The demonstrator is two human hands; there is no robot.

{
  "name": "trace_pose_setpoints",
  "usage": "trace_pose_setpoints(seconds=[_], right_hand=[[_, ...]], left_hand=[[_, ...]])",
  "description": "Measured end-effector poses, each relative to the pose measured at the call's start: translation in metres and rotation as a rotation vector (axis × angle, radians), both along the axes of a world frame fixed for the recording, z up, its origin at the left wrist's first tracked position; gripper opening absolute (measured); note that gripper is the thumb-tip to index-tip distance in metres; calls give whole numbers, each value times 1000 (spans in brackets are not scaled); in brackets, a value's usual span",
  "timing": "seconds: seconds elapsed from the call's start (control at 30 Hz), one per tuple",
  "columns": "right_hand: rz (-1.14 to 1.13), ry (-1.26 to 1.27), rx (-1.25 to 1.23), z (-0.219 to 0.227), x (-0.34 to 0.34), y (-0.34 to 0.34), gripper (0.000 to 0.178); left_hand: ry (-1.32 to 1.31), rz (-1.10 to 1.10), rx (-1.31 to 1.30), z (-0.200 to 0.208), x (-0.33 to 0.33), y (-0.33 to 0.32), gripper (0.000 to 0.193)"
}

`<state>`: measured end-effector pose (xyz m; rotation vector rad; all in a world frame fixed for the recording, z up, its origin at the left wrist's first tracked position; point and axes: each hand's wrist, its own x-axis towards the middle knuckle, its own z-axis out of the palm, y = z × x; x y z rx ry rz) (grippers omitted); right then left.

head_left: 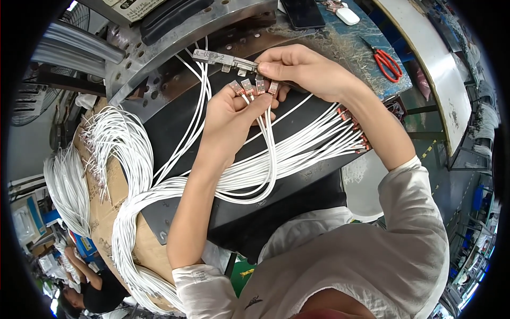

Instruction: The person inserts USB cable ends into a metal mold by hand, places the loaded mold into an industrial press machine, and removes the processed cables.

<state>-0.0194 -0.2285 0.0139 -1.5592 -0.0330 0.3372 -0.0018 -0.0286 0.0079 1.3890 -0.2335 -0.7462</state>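
Fanned out between the thumb and fingers of my left hand (226, 119) are several USB plugs (247, 87) with bare metal shells and white cables. Those cables loop down and join a large bundle of white cables (297, 143) lying across the black work surface. My right hand (303, 68) pinches the right end of a narrow metal bar fixture (215, 57), held just above the plugs. Small metal tabs show along the bar's lower edge. My right fingertips behind the plugs are partly hidden.
At the back stands a steel machine frame (186, 29) with holes. Red-handled pliers (388, 64), a black phone (303, 13) and a white mouse-like object (347, 15) lie at the back right. Another cable bundle (66, 186) hangs left. A person in black (101, 290) is at the lower left.
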Motion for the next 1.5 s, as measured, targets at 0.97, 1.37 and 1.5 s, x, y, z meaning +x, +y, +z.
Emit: trace_pose_setpoints(seconds=[0.97, 1.37, 1.5], right_hand=[[94, -112, -121, 2, 3, -11, 33], [69, -161, -305, 3, 5, -10, 33], [84, -49, -325, 11, 7, -15, 34]], left_hand=[[136, -9, 18, 3, 6, 14, 21], [84, 60, 44, 7, 10, 17, 24], [6, 70, 188, 18, 12, 21, 31]])
